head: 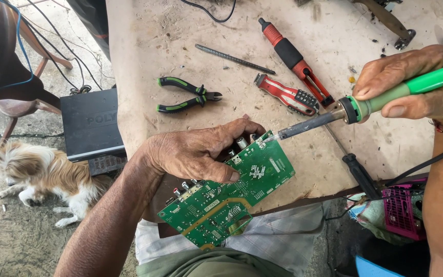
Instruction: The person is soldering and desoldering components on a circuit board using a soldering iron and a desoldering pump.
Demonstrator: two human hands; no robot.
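Your left hand [193, 151] clamps the green circuit board [232, 195], thumb pressed on its face, fingers curled over the far edge, holding it tilted at the near edge of the table [144, 61] above your lap. Your right hand [411, 84] wraps tight around the green-handled soldering iron [365, 105], its tip right at the board's top corner. Beyond lie green-handled pliers [188, 95], a red desoldering pump [296, 61] and a red cutter [285, 94]. A small dog [47, 177] lies on the floor [16, 241].
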